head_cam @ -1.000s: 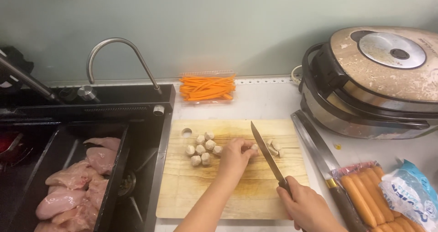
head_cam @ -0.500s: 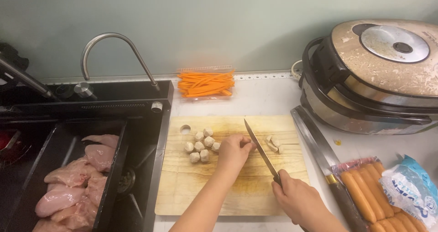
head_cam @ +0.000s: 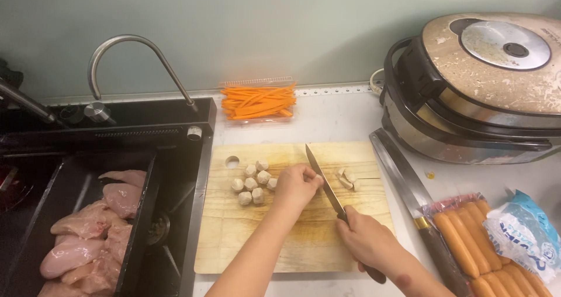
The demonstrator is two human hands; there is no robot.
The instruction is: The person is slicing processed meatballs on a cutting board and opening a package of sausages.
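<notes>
My right hand (head_cam: 368,238) grips the handle of a kitchen knife (head_cam: 324,183), whose blade points away from me across a wooden cutting board (head_cam: 292,244). My left hand (head_cam: 297,186) is curled over something small right beside the blade; what it holds is hidden under the fingers. Several pale round balls (head_cam: 252,183) lie in a cluster left of that hand. A few cut pieces (head_cam: 347,179) lie to the right of the blade.
A black sink (head_cam: 175,174) with a curved tap (head_cam: 125,51) holds raw chicken pieces (head_cam: 87,233). Carrot sticks (head_cam: 258,101) sit in a clear tray at the back. A large cooker (head_cam: 485,87), a second long knife (head_cam: 409,198) and packed sausages (head_cam: 473,244) lie right.
The knife blade and both hands have shifted slightly left on the board, and the left hand stays closed beside the blade.
</notes>
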